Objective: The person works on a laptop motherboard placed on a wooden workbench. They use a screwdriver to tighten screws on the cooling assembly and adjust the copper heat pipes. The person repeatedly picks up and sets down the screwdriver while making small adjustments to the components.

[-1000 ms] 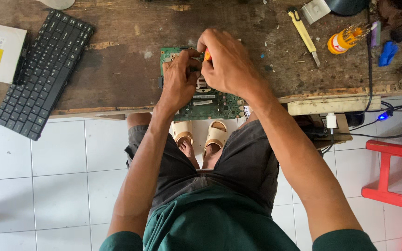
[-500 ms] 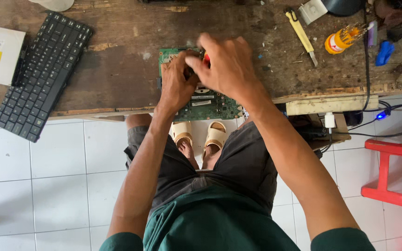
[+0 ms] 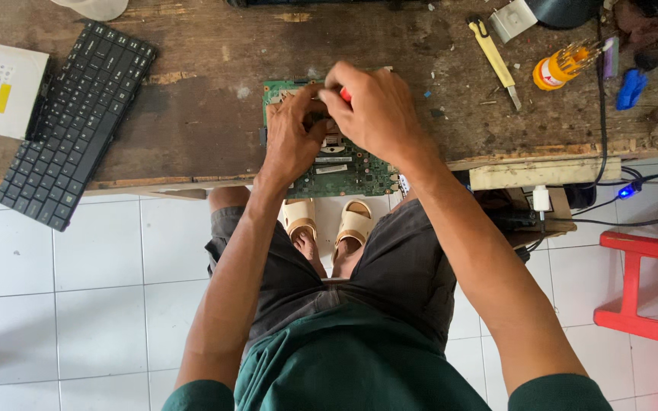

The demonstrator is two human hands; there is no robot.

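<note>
- My left hand [image 3: 292,141] rests on the green circuit board [image 3: 344,171], its grip curled and pressed down on the board's upper left part.
- My right hand [image 3: 375,114] has its grip pinched shut around a small tool with a red-orange handle [image 3: 345,94]; only a sliver of the handle shows between my fingers, and the tip is hidden.
- The two hands touch each other over the board's upper half.
- The circuit board lies at the desk [image 3: 192,114] near edge, at 6 o'clock on the top, its lower edge hanging slightly past the wood.
- A black keyboard [image 3: 74,122] lies at 9 o'clock, tilted, overhanging the edge.
- A yellow-handled tool [image 3: 494,61] lies at 2 o'clock, with an orange screwdriver set [image 3: 561,65] just beyond it.
</note>
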